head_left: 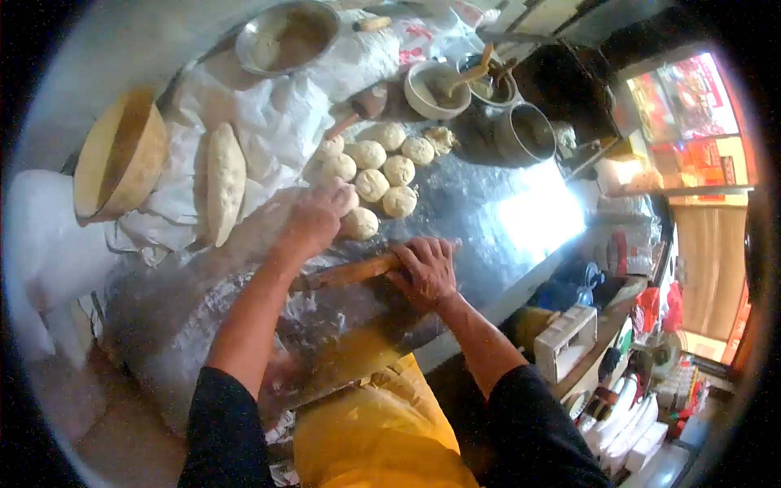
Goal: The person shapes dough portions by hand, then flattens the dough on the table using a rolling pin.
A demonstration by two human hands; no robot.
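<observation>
Several pale dough balls (372,185) sit in a cluster on the dark, floury worktop (455,228). My left hand (321,213) is at the near left edge of the cluster, its fingers curled around a dough ball that is partly hidden. Just below it lies another dough ball (359,223). My right hand (427,272) rests palm down over one end of a wooden rolling pin (358,271), fingers bent across it. The pin lies on the worktop near my body, its left end close to my left forearm.
A long dough loaf (225,183) lies on white plastic sheeting (277,110) beside a tilted tan bowl (122,159). Behind stand a metal basin (244,49), a white bowl (415,93) with a wooden-handled utensil, and a metal pot (525,134). Shelves with goods are at right.
</observation>
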